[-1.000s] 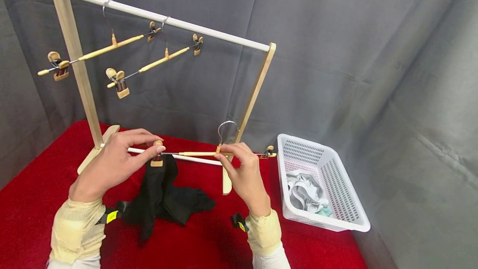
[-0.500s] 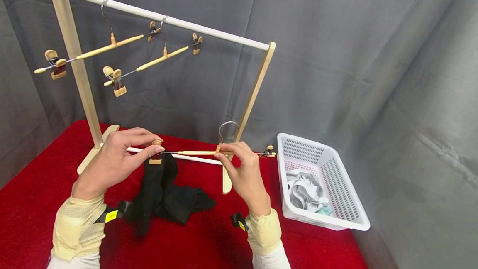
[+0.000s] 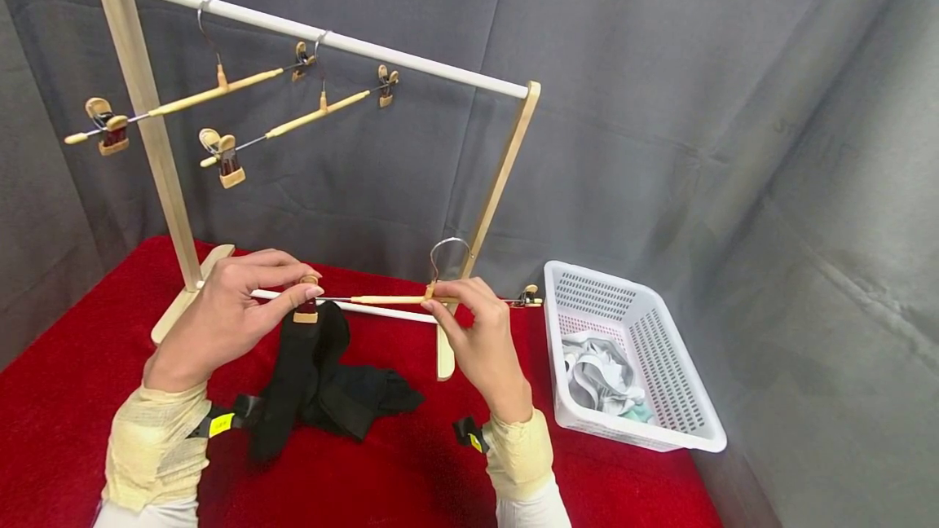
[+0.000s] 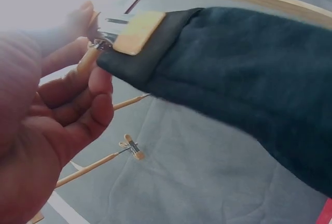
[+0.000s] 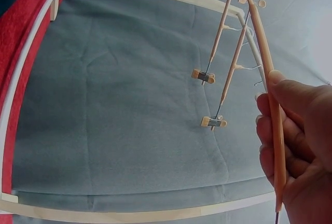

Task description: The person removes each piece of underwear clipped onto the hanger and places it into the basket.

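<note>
My left hand (image 3: 227, 312) pinches the clip (image 3: 306, 312) at the left end of a trouser hanger (image 3: 389, 301) between thumb and fingers. That clip grips the banded edge of a black, sock-like garment (image 4: 233, 68), which hangs down to the red cloth, with more black fabric (image 3: 359, 402) bunched beside it. At the hanger's middle, just below its metal hook (image 3: 449, 241), my right hand (image 3: 480, 341) pinches the bar. In the right wrist view, the thumb and curled fingers close round the wooden bar (image 5: 270, 79). The right-end clip (image 3: 528, 297) holds no fabric.
A wooden rack with a white rail (image 3: 323, 35) stands behind, carrying two more clip hangers (image 3: 213, 94). To the right, a white plastic basket (image 3: 663, 381) contains grey-white and mint fabric (image 3: 601, 377). Red cloth (image 3: 396, 479) covers the table; grey curtain hangs behind.
Both hands keep their holds almost in place. The hanging black piece has swung slightly and turned its broader side to the head view. The rack's hangers shift slightly left.
</note>
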Demonstrator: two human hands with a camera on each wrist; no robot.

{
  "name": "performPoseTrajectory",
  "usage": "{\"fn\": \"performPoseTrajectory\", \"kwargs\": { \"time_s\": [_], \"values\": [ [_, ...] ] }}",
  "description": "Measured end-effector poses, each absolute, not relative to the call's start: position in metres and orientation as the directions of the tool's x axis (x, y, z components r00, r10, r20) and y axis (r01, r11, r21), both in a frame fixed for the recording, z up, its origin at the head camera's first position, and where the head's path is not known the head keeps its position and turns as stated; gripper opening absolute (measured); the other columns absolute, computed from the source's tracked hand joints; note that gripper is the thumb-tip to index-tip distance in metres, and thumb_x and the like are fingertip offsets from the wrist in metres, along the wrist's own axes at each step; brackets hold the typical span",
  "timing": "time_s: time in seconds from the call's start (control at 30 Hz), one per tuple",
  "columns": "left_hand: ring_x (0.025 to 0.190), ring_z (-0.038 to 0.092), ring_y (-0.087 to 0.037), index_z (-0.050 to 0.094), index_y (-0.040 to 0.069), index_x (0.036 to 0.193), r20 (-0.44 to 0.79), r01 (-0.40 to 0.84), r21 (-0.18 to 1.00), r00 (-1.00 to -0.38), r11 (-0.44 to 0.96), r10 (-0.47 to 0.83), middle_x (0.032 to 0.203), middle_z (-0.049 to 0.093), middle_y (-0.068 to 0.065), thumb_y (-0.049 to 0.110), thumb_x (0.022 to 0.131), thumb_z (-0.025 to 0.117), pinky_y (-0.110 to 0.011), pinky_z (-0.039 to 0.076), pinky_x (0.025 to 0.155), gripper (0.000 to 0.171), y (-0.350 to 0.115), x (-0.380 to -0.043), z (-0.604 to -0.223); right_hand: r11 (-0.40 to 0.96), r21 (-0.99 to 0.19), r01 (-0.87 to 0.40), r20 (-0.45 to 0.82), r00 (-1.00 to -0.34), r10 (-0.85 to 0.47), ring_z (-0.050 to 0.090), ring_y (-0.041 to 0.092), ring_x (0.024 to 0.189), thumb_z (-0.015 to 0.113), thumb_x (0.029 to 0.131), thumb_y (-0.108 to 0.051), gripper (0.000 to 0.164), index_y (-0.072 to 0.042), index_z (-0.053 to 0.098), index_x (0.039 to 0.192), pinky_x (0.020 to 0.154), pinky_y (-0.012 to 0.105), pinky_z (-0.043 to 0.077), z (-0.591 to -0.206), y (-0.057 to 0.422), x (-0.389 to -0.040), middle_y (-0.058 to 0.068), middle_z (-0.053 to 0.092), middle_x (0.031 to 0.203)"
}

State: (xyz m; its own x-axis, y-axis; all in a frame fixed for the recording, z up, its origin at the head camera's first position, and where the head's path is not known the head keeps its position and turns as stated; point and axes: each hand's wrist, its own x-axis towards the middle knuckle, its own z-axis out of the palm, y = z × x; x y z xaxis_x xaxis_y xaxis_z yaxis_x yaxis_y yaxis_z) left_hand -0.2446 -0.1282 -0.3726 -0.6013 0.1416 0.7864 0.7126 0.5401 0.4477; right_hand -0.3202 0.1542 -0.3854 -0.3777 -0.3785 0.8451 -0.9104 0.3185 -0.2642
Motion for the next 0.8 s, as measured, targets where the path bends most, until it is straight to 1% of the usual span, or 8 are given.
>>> {"fn": "performPoseTrajectory", "kwargs": {
  "time_s": [0.3, 0.47, 0.63, 0.8],
  "values": [
    [0.069, 0.056, -0.003, 0.071, 0.021, 0.094, 0.801, 0.723, 0.433, -0.583, 0.538, 0.139, 0.084, 0.064, 0.011, 0.010, 0.074, 0.073, -0.018, 0.045, 0.057, 0.023, -0.1270, -0.2432, -0.3724, 0.317, -0.285, -0.905, 0.835, -0.397, -0.381, 0.055, 0.008, 0.086, 0.068, 0.080, -0.023, 0.021, -0.014, 0.068, 0.099, 0.073, 0.029, 0.049, -0.3855, 0.1543, -0.3185, -0.003, 0.066, 0.092],
    [0.069, 0.056, -0.002, 0.071, 0.022, 0.095, 0.797, 0.714, 0.432, -0.588, 0.551, 0.137, 0.085, 0.064, 0.013, 0.010, 0.074, 0.073, -0.018, 0.044, 0.056, 0.024, -0.1266, -0.2429, -0.3716, 0.326, -0.291, -0.900, 0.832, -0.406, -0.379, 0.054, 0.006, 0.087, 0.068, 0.081, -0.026, 0.020, -0.016, 0.068, 0.099, 0.073, 0.030, 0.049, -0.3859, 0.1547, -0.3189, -0.007, 0.065, 0.093],
    [0.070, 0.054, -0.003, 0.071, 0.022, 0.095, 0.806, 0.716, 0.417, -0.576, 0.560, 0.135, 0.085, 0.063, 0.013, 0.009, 0.074, 0.073, -0.018, 0.044, 0.056, 0.025, -0.1263, -0.2426, -0.3704, 0.333, -0.293, -0.896, 0.829, -0.412, -0.377, 0.054, 0.006, 0.087, 0.068, 0.081, -0.024, 0.020, -0.016, 0.067, 0.099, 0.075, 0.026, 0.047, -0.3856, 0.1546, -0.3187, -0.007, 0.065, 0.093],
    [0.073, 0.052, -0.003, 0.071, 0.021, 0.096, 0.820, 0.713, 0.388, -0.556, 0.583, 0.135, 0.086, 0.063, 0.013, 0.009, 0.073, 0.073, -0.017, 0.045, 0.056, 0.026, -0.1255, -0.2392, -0.3676, 0.330, -0.293, -0.897, 0.832, -0.409, -0.375, 0.053, 0.006, 0.086, 0.070, 0.079, -0.020, 0.021, -0.016, 0.067, 0.099, 0.073, 0.029, 0.048, -0.3849, 0.1541, -0.3185, -0.007, 0.065, 0.093]
  ]
}}
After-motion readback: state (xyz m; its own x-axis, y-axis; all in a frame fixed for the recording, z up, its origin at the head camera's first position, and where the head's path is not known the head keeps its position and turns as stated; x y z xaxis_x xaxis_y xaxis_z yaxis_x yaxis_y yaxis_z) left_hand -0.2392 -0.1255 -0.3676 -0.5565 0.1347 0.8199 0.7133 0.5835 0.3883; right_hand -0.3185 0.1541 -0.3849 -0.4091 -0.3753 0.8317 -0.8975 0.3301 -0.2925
